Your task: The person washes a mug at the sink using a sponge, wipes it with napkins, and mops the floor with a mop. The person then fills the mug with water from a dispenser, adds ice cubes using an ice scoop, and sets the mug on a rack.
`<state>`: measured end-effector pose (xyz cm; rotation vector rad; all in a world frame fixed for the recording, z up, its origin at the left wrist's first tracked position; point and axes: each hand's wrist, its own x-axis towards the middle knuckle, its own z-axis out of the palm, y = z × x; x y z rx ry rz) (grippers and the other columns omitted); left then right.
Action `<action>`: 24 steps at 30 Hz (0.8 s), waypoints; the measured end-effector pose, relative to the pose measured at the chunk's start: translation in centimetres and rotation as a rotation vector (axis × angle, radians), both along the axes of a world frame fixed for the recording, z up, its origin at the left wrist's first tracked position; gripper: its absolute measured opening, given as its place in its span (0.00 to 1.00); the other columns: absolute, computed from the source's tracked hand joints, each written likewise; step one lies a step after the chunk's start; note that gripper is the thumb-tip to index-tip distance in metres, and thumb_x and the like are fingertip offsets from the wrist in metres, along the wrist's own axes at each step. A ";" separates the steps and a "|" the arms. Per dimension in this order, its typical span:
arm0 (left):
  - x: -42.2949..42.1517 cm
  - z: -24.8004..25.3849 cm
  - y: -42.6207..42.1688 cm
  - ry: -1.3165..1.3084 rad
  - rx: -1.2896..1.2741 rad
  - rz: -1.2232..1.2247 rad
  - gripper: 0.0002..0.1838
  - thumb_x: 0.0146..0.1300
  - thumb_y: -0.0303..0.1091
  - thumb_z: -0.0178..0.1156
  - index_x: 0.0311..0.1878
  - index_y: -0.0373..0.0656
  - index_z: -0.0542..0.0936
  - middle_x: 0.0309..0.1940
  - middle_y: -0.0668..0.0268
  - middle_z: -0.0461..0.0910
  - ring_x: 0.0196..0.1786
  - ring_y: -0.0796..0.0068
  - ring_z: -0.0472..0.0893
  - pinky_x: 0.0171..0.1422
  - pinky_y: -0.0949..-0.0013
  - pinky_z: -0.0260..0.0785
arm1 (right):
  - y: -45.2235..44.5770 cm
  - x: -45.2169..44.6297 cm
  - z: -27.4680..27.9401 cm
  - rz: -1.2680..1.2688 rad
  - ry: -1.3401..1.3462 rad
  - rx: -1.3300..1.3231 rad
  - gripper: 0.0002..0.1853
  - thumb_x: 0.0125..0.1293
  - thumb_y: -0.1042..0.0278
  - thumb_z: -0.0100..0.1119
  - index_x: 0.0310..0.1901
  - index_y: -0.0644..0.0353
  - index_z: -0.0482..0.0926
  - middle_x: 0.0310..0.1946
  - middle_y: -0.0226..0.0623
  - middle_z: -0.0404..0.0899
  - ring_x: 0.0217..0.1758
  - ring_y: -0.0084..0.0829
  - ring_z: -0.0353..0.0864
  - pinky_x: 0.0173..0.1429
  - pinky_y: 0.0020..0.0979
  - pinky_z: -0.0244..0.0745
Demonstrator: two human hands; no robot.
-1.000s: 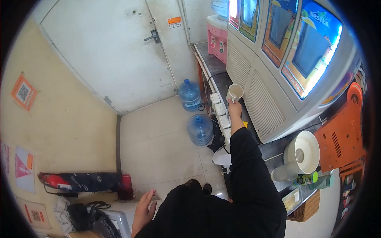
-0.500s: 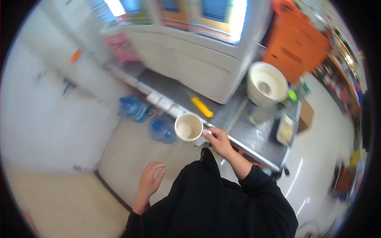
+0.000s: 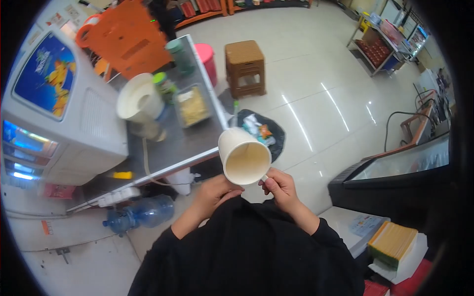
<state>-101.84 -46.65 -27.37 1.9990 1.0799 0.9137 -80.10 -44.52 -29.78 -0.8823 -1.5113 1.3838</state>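
Note:
A cream mug (image 3: 245,160) is tilted with its wide mouth toward me, showing a tan inside. Its handle, at the lower right, is pinched in my right hand (image 3: 284,191). Just left of and below the mug is my left hand (image 3: 213,197), its thumb held apart from the fingers. Those fingertips reach the mug's lower edge and are partly hidden; whether they touch it I cannot tell.
On the dark counter (image 3: 170,143) stand a white bucket (image 3: 140,98), a tray of pale food (image 3: 192,106) and a green-lidded jar (image 3: 164,85). A bin bag (image 3: 274,143), a brown stool (image 3: 245,69) and blue water bottles (image 3: 153,211) are on the floor. A black-framed cabinet (image 3: 395,177) stands at right.
My view has turned right, away from the white machine toward the open floor. The mug has come with my right hand and tilted toward me. My left hand has moved up beside it.

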 end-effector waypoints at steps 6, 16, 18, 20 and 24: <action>19.5 3.0 9.6 -0.205 0.256 -0.026 0.15 0.46 0.30 0.67 0.38 0.39 0.78 0.32 0.58 0.78 0.36 0.58 0.79 0.39 0.66 0.70 | 5.7 17.6 6.4 -0.195 -0.079 0.302 0.17 0.65 0.59 0.48 0.29 0.66 0.76 0.20 0.35 0.72 0.20 0.21 0.70 0.23 0.21 0.63; 36.9 0.6 26.8 -0.063 0.074 -0.146 0.12 0.53 0.29 0.60 0.42 0.44 0.77 0.35 0.61 0.77 0.37 0.61 0.78 0.41 0.67 0.69 | 22.0 30.9 4.2 -0.304 -0.087 0.138 0.10 0.64 0.69 0.49 0.34 0.67 0.77 0.20 0.34 0.74 0.19 0.20 0.70 0.25 0.21 0.65; 39.7 -1.0 31.6 -0.036 -0.105 -0.130 0.09 0.59 0.33 0.56 0.42 0.42 0.76 0.30 0.62 0.77 0.33 0.67 0.79 0.37 0.70 0.69 | 26.9 34.3 3.2 -0.350 -0.255 0.257 0.08 0.61 0.71 0.53 0.38 0.66 0.77 0.20 0.32 0.75 0.20 0.19 0.70 0.25 0.21 0.65; 42.9 -1.1 37.7 -0.071 -0.267 -0.258 0.09 0.61 0.34 0.54 0.41 0.41 0.76 0.26 0.62 0.77 0.29 0.71 0.79 0.34 0.72 0.69 | 31.4 37.5 2.1 -0.471 -0.362 0.322 0.13 0.55 0.75 0.59 0.44 0.62 0.76 0.20 0.30 0.74 0.22 0.18 0.72 0.26 0.20 0.65; 51.2 -1.1 51.1 -0.154 -0.373 -0.424 0.10 0.64 0.37 0.51 0.36 0.40 0.75 0.18 0.65 0.76 0.24 0.80 0.77 0.29 0.75 0.68 | 38.8 45.7 6.0 -0.492 -0.329 -0.031 0.15 0.55 0.75 0.58 0.46 0.61 0.76 0.20 0.29 0.73 0.25 0.18 0.73 0.30 0.21 0.66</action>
